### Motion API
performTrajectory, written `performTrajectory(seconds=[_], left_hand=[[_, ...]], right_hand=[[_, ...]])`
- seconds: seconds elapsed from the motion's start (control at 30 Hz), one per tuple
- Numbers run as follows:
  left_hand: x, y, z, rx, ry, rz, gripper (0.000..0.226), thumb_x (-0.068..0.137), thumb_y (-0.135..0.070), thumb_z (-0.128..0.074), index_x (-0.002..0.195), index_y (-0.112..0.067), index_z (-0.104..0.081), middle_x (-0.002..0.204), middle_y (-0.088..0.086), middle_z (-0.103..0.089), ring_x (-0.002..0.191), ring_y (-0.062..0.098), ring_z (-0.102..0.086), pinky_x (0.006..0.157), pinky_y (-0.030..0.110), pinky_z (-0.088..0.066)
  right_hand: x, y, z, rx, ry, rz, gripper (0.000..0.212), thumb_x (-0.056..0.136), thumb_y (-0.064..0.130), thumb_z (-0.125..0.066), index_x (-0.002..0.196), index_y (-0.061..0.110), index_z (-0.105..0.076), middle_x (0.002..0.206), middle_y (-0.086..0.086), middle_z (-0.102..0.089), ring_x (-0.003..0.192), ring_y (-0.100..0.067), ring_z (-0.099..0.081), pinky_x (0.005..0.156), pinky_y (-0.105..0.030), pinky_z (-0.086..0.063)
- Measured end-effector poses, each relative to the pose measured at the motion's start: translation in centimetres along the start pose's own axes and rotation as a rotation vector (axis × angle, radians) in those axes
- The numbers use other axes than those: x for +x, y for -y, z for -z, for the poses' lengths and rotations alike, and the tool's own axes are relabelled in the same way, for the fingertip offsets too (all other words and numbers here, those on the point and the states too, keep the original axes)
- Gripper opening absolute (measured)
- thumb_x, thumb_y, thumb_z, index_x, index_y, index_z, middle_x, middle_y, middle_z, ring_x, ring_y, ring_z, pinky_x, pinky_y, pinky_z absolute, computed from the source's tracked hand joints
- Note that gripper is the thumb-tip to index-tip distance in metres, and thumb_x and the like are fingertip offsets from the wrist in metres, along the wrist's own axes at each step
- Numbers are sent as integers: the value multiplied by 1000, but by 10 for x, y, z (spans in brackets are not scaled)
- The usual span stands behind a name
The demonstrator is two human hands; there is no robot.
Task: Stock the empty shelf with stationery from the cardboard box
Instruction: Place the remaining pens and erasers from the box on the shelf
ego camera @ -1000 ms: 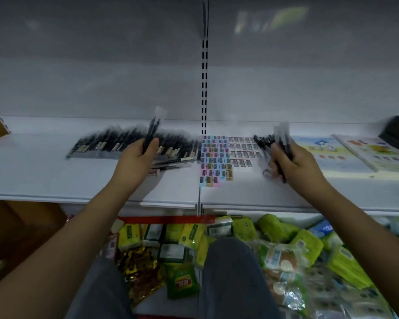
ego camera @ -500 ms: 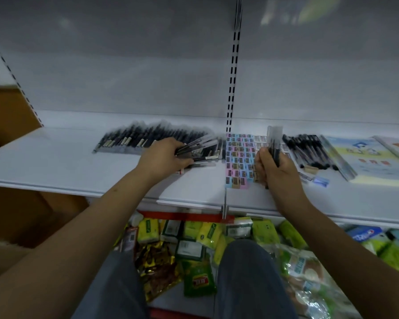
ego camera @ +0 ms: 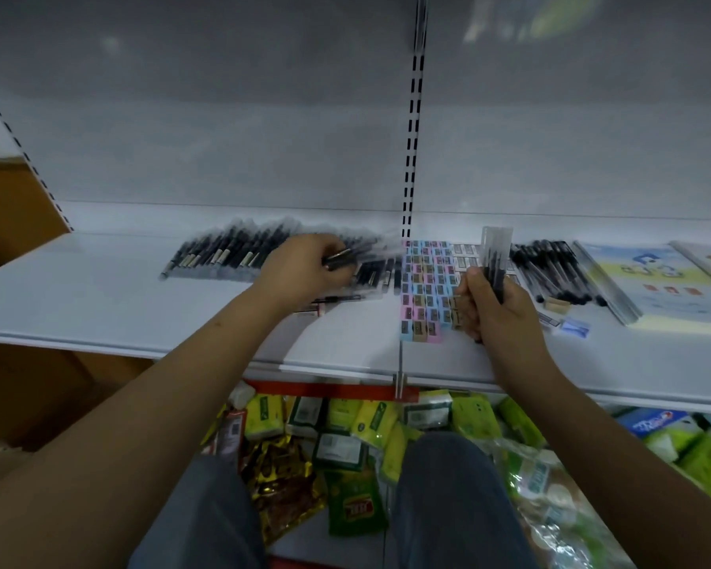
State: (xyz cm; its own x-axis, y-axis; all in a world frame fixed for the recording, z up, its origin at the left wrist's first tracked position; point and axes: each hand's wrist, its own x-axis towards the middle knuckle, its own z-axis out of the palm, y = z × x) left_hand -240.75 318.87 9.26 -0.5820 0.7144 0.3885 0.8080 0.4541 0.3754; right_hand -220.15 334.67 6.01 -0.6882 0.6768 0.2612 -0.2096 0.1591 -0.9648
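The black pens in clear plastic sleeves lie in a row on the white metal shelf, long axes pointing away from me. My left hand, nearer, pinches one at the row's right end; my right hand grips an upright bundle.

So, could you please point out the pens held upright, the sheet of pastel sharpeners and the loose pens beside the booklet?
upright packaged pens (ego camera: 494, 260), head view, on the dark barrels above the fist
sharpener sheet (ego camera: 423, 289), head view, mid-grid
loose black pens (ego camera: 551, 269), head view, on the barrels
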Motion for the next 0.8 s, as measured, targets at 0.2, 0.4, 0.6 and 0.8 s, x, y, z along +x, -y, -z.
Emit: performTrajectory(seconds=[0.2,0.4,0.6,0.8], left_hand=[[-25,-30,25,-780,39,281,12,89,-25,-71,93,-14,-72,83,-3,-76,75,2,-67,64,10,-47],[-46,-33,34,-877,172,270,15,84,-19,-74,95,-9,-74,82,5,-74,76,9,-68,70,20,-52],[-63,-5,42,-1105,-16,415,51,77,-54,-65,106,-14,-73,76,6,-53,49,11,-26,43,20,-21],[-71,-7,27,-1271,-134,444,44,82,-44,-65,113,-13,-70,85,-6,-70,43,4,-23,39,17,-21]], right_hand=[[3,13,-20,39,42,2,17,95,30,-60,82,19,-62,57,3,-45,50,-12,-39,48,-27,-36],[9,24,-62,192,162,-74,22,92,21,-67,100,2,-62,67,-4,-59,50,-15,-41,47,-27,-34],[6,29,-72,310,25,-103,17,94,16,-63,98,0,-62,69,-5,-65,46,-9,-50,43,-22,-36],[-19,25,-109,276,101,-132,8,94,15,-63,89,8,-64,86,-6,-75,48,-11,-57,39,-21,-33]])
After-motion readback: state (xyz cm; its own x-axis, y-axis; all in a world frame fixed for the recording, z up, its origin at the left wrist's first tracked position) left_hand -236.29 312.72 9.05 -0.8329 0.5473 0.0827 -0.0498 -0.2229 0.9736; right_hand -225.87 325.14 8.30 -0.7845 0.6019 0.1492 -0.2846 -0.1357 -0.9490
